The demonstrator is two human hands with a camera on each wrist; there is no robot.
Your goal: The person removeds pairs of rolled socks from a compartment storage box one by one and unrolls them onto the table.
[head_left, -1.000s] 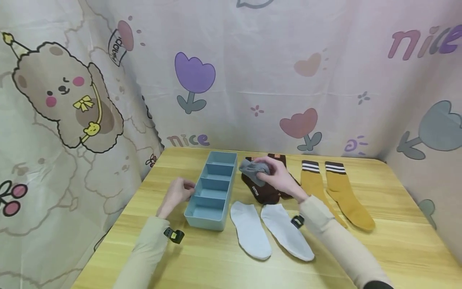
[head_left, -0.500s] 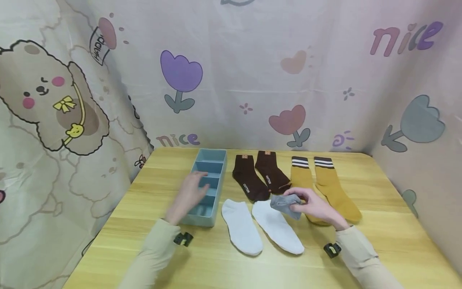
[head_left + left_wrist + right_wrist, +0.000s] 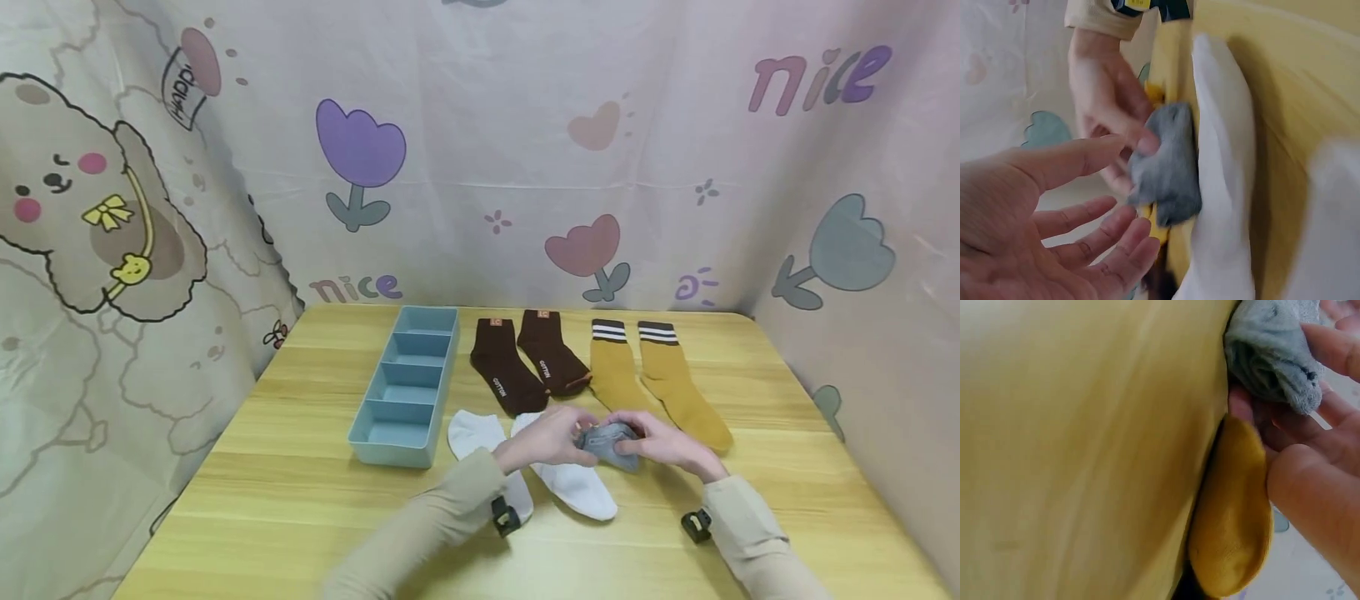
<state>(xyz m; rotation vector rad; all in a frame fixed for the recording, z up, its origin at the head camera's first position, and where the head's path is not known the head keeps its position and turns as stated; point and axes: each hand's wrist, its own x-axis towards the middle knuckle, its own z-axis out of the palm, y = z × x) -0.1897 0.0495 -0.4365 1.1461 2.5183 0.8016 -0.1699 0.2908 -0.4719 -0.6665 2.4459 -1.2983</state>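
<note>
A bunched pair of grey socks point(image 3: 611, 447) is pinched by my right hand point(image 3: 669, 442) just above the table, near the white socks. In the left wrist view the right thumb lies across the grey bundle point(image 3: 1169, 165). Facing it, my left hand point(image 3: 551, 437) reaches in from the left. Its fingers point(image 3: 1100, 240) are spread and loosely bent, apart from the bundle in that view. Two white ankle socks, the right one point(image 3: 581, 493) and the left one point(image 3: 474, 429), lie beneath and beside my left arm, which covers part of them.
A blue-grey box point(image 3: 392, 457) with several compartments stands to the left. Dark brown socks point(image 3: 506, 371) lie side by side at the back. Mustard socks point(image 3: 686, 392) with striped cuffs are at back right, one partly behind my hands. A printed curtain point(image 3: 480, 167) surrounds the table.
My right hand has carried the grey socks from above the brown socks forward and right. My left hand has left the box and come over beside the grey bundle. The head view has shifted slightly.
</note>
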